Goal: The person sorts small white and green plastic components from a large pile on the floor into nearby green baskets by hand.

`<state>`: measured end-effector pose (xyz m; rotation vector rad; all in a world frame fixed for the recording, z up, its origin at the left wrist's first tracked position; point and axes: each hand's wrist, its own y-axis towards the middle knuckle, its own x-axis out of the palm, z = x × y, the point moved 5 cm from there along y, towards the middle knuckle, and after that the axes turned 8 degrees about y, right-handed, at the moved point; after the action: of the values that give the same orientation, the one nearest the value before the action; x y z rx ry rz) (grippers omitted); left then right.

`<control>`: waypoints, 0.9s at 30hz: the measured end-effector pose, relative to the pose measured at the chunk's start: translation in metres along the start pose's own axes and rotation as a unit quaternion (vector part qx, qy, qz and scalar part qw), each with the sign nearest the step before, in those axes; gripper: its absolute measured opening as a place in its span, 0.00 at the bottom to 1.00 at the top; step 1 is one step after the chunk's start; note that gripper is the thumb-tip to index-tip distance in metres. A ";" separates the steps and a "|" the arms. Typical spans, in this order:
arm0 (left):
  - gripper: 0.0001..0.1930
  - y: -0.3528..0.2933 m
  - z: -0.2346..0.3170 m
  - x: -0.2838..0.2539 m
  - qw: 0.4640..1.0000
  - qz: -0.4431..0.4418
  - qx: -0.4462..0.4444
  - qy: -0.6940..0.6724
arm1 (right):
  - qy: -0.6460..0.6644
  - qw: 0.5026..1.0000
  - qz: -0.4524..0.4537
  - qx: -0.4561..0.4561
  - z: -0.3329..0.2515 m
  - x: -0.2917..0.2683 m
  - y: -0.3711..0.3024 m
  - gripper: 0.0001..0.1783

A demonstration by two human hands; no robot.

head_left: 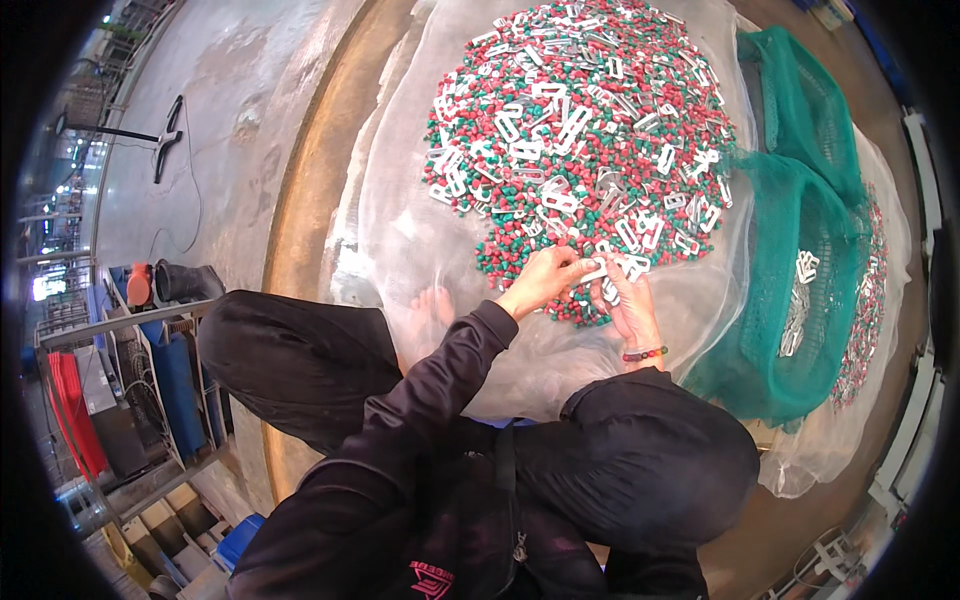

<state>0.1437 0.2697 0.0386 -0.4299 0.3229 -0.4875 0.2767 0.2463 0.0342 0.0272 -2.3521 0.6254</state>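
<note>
Head view: left hand (540, 280) and right hand (628, 305) both pinch white clips (612, 268) (light, stiff, probably slick). Best gripped by the flat edges.

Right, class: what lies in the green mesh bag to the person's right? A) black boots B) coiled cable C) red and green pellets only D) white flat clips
D: inside the green mesh bag a small heap of white flat clips shows, like the ones mixed into the pellet pile where the left hand and right hand work.
</note>
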 end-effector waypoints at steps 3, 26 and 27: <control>0.21 0.001 -0.002 0.003 1.000 0.010 -0.003 -0.019 | -0.034 0.999 0.010 -0.008 0.001 -0.002 -0.002 0.12; 0.07 0.067 -0.024 0.030 0.934 0.035 0.171 0.312 | 0.252 0.953 0.134 -0.105 -0.048 -0.103 -0.033 0.08; 0.07 0.063 -0.025 0.018 0.974 0.005 0.103 0.200 | 0.215 0.944 0.228 -0.105 -0.051 -0.107 -0.041 0.08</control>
<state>0.1728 0.3028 -0.0162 -0.1249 0.6557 -0.5918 0.3972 0.2174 0.0171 -0.6983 -1.9839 0.5246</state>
